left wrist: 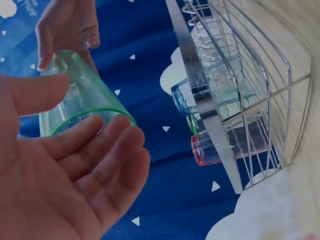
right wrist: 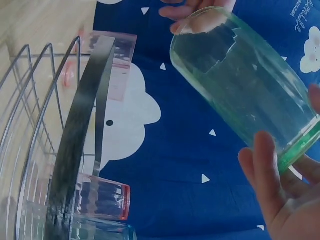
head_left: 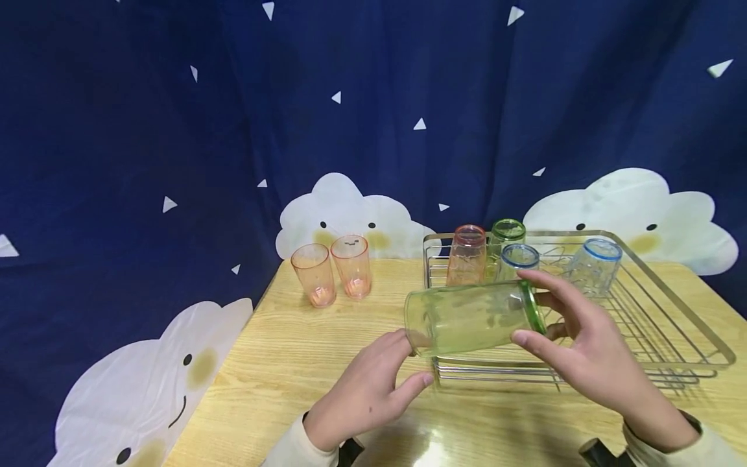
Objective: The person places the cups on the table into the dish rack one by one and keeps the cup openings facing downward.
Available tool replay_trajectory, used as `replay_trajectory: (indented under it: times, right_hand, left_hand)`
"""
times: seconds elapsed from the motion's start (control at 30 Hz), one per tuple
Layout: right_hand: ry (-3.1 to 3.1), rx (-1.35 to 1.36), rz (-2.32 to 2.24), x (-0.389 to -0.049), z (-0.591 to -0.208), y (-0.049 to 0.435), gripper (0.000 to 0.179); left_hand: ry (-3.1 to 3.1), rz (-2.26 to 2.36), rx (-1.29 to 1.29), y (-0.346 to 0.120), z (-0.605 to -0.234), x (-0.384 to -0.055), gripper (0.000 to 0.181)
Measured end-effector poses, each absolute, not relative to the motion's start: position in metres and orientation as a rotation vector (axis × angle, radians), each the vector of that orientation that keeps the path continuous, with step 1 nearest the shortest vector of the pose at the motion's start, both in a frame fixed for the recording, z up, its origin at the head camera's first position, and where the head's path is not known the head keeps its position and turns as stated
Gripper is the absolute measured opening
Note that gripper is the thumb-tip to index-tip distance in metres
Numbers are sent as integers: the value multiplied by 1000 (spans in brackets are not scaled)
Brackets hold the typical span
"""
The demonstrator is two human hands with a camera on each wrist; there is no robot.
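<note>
A clear green drinking glass [head_left: 473, 318] lies sideways in the air in front of the rack, its thick green base to the right and its mouth to the left. My right hand [head_left: 595, 350] grips it round the base, thumb on the near side and fingers over the far side. At the mouth end is my left hand [head_left: 373, 379], palm turned up in the left wrist view, with loosely bent fingers [left wrist: 117, 150] right at the rim and the thumb apart from the glass.
Behind the green glass stands a wire dish rack [head_left: 671, 292] holding upside-down glasses: a red one [head_left: 467, 259], a green one [head_left: 509, 230], a blue one [head_left: 519, 256] and another blue one [head_left: 595, 266]. Two upright orange glasses [head_left: 315, 275] stand left of it on the wooden table [head_left: 280, 363].
</note>
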State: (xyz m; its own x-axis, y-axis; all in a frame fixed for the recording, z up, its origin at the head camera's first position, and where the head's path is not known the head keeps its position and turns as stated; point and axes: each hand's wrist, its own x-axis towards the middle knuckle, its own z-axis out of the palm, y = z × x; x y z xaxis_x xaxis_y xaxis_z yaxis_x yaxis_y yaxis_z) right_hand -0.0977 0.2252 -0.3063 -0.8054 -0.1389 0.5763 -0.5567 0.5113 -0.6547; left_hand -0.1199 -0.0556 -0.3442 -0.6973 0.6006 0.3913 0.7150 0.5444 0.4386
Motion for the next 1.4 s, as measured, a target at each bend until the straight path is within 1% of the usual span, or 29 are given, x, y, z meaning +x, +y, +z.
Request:
replay_trajectory:
  times: [0.17, 0.4, 0.7, 1.0, 1.23, 1.4]
  right_hand:
    - [-2294, 550, 1212, -98, -303, 225, 79]
    - [-2278, 530, 1181, -101, -300, 227, 81]
    - [-2273, 441, 1172, -108, -296, 228, 91]
    - [-2288, 411, 1084, -113, -298, 231, 83]
    - [-2314, 398, 1067, -116, -304, 236, 78]
    - [-2327, 424, 1027, -119, -303, 238, 78]
  left_hand:
    - [-2615, -829, -1154, -61, -345, -119, 28]
    - [-2501, -848, -1191, -66, -347, -119, 28]
    - [-2440, -835, -1200, -70, -350, -119, 25]
    - [-2467, -817, -1219, -74, -354, -118, 26]
    - [-2347, -822, -1194, -75, -357, -121, 33]
    - [-2309, -808, -1194, -76, -358, -122, 35]
